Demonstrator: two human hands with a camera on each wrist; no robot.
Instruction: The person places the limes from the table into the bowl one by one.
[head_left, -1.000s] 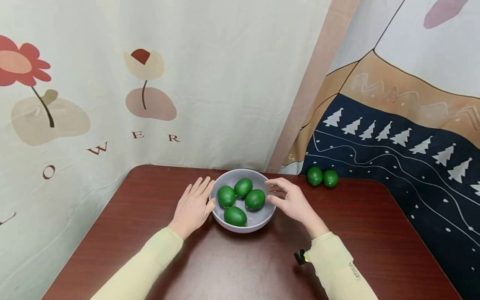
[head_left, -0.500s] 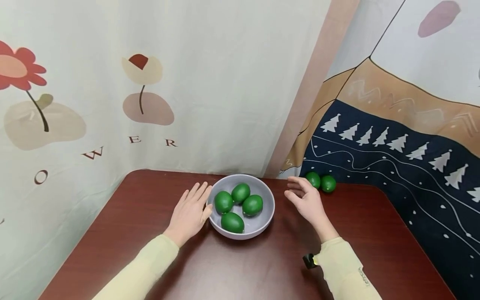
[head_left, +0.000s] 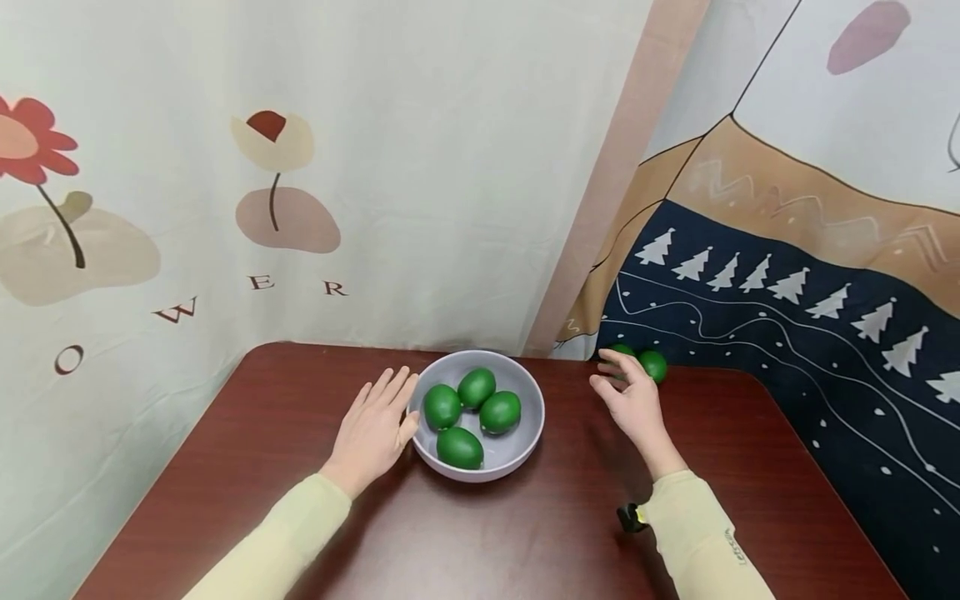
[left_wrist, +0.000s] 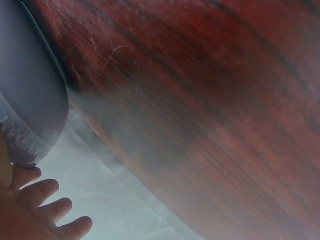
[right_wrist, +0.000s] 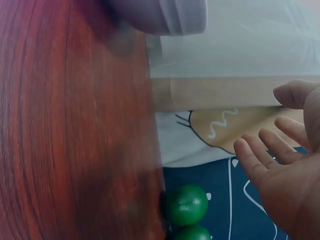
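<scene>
Grey bowl (head_left: 527, 387) sits at lower centre of the frame, the left hand (head_left: 372, 433) at its left side, fingers straight; four green fruits (head_left: 460, 449) lie inside. Rightward, the right hand (head_left: 634, 404), thumb and fingers apart, partly hides two more fruits (head_left: 654, 365) before navy fabric (head_left: 787, 367).

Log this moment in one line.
left hand: open at bowl | right hand: open, empty, near two green limes | bowl: four green limes inside
</scene>
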